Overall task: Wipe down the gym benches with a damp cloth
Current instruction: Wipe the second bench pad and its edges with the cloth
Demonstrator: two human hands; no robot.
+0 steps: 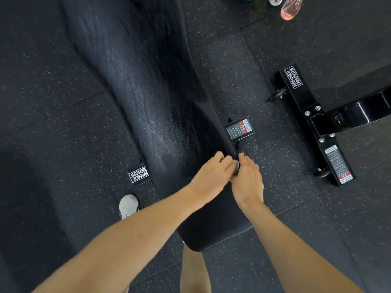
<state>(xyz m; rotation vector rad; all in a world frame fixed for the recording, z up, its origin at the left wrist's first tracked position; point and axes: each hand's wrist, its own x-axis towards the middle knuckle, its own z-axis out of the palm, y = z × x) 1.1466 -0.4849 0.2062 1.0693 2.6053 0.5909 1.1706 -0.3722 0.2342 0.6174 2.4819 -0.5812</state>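
A long black padded gym bench [148,98] runs from the top of the view down to my legs; its surface shines wet in streaks. My left hand [211,174] and my right hand [248,178] meet at the bench's right edge, near its lower end. Between them a small patch of grey cloth [235,168] shows, pinched by both hands; most of it is hidden by my fingers.
The bench's foot bar pokes out on both sides, with a label plate [240,129] on the right and a logo end [138,174] on the left. A second bench's black frame [313,123] stands at the right. A pink bottle [291,7] stands on the floor at top right. My shoe [128,205] is left of the bench.
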